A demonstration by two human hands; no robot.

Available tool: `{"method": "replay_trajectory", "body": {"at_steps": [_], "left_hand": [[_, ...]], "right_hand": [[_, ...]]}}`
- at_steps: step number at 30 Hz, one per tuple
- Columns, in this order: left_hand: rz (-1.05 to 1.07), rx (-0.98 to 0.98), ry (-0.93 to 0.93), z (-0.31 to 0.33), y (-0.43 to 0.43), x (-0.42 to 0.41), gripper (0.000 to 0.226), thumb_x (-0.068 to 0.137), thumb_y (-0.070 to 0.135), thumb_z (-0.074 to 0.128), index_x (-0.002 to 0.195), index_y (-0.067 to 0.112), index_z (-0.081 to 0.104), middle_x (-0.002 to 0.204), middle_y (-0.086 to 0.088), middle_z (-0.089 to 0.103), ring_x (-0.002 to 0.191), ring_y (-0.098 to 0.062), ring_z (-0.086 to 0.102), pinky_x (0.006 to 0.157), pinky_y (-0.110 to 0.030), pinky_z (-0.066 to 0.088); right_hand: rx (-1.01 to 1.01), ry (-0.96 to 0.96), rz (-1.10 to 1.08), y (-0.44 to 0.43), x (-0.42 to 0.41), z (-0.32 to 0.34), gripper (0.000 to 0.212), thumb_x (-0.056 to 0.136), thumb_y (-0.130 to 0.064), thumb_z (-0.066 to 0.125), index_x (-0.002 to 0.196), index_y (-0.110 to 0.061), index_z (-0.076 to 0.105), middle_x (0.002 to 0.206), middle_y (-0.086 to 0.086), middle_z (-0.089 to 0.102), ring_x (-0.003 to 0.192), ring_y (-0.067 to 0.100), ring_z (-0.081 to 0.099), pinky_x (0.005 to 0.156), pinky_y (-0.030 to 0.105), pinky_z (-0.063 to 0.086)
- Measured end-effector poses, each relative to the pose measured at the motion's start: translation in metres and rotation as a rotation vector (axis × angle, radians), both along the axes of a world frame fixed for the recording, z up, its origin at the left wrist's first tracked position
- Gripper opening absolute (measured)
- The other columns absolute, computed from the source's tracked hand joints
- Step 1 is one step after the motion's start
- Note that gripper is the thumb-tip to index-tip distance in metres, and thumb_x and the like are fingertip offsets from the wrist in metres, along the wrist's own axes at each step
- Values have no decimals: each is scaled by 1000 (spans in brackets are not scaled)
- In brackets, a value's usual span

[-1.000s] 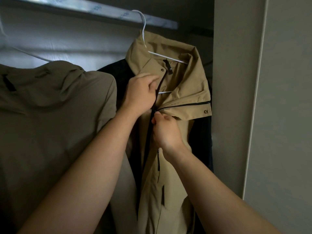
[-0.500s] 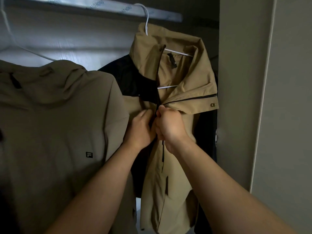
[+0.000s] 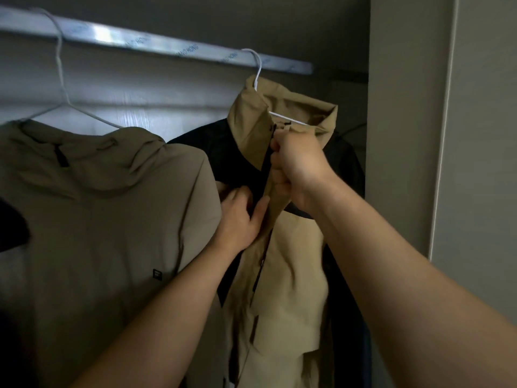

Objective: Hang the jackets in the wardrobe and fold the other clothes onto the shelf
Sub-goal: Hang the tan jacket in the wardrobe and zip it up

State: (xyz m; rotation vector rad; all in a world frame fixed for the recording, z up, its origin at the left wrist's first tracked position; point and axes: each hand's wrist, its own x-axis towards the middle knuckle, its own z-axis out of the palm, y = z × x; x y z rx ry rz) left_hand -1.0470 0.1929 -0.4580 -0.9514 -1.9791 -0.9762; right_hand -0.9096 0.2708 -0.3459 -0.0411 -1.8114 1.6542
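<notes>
A tan jacket (image 3: 291,261) with black panels hangs on a white wire hanger (image 3: 258,65) from the wardrobe rail (image 3: 156,43). My right hand (image 3: 300,170) is shut on the jacket's front at the collar, high up by the zip's top. Lower down, my left hand (image 3: 240,217) pinches the left front edge beside the zip. The front is closed up to the collar. An olive hooded jacket (image 3: 92,219) hangs on a second white hanger (image 3: 60,79) to the left, its shoulder touching my left wrist.
A dark garment (image 3: 348,175) hangs behind the tan jacket at the right. The wardrobe's side wall (image 3: 402,135) and a door edge (image 3: 481,163) stand close on the right. The wardrobe's back panel shows pale behind the hangers.
My right hand has risen from mid-chest to the collar along the zip, closing the jacket's front. My left hand stays lower on the left edge. The view has tilted upward.
</notes>
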Motion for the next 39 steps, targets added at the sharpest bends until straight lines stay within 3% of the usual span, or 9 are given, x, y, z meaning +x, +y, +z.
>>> {"method": "replay_trajectory", "body": {"at_steps": [5, 10, 15, 21, 30, 33, 35, 37, 39], "left_hand": [[-57, 122, 55, 35, 15, 3, 27, 100, 29, 57, 99, 3, 51, 88, -9, 60, 77, -25, 56, 62, -34, 37], [-135, 324, 130, 61, 13, 4, 12, 103, 15, 48, 108, 7, 55, 95, -1, 58, 85, -19, 58, 69, -17, 44], [-257, 286, 130, 92, 8, 3, 22, 102, 27, 47, 115, 16, 61, 87, 6, 64, 73, -12, 62, 70, -36, 55], [-255, 22, 181, 104, 7, 0, 36, 96, 44, 59, 131, 34, 57, 111, 8, 53, 77, -3, 58, 74, -30, 56], [-159, -239, 216, 126, 7, -1, 52, 91, 35, 70, 139, 35, 49, 159, 14, 27, 112, -24, 60, 94, -40, 52], [-164, -191, 186, 132, 5, 2, 41, 84, 36, 77, 115, 27, 51, 150, 11, 45, 102, -22, 65, 83, -39, 55], [-204, -157, 127, 133, 4, 5, 40, 80, 35, 80, 103, 23, 50, 110, 6, 67, 78, -17, 65, 66, -36, 51], [-267, -116, 55, 132, 3, 10, 37, 78, 27, 82, 98, 20, 51, 77, 2, 64, 60, -13, 59, 58, -36, 48], [-322, -92, 21, 130, 0, 14, 29, 80, 16, 78, 99, 20, 57, 78, -1, 65, 62, -14, 61, 60, -34, 51]], "right_hand": [[-79, 27, 78, 4, -1, -14, 32, 105, -23, 39, 74, -20, 45, 40, -13, 45, 26, -1, 38, 30, 13, 29], [120, -57, -80, 22, -3, -18, 34, 106, -29, 41, 82, -21, 63, 61, -7, 53, 50, 6, 48, 52, 23, 33], [265, -245, -207, 35, -6, -39, 44, 104, -45, 46, 80, -21, 73, 54, -7, 66, 40, 3, 57, 46, 23, 43], [395, 64, -600, 40, -18, -49, 41, 88, -57, 64, 108, -26, 46, 94, -8, 58, 77, 8, 59, 55, 26, 40], [421, 371, -350, 62, -20, -28, 26, 94, -19, 65, 114, -31, 52, 81, -15, 68, 71, -2, 67, 53, 11, 48], [387, 308, -114, 68, -19, -23, 18, 97, -21, 61, 111, -30, 67, 93, -13, 75, 81, 9, 74, 67, 25, 59], [306, 284, -23, 69, -17, -20, 23, 95, -21, 56, 106, -27, 74, 94, -3, 77, 85, 16, 75, 75, 34, 62], [312, 276, -53, 70, -16, -18, 24, 90, -21, 56, 99, -28, 77, 92, -4, 77, 87, 13, 74, 80, 33, 60], [431, 287, -114, 70, -14, -17, 21, 93, -17, 61, 99, -30, 76, 94, -12, 75, 92, 5, 72, 84, 28, 59]]}}
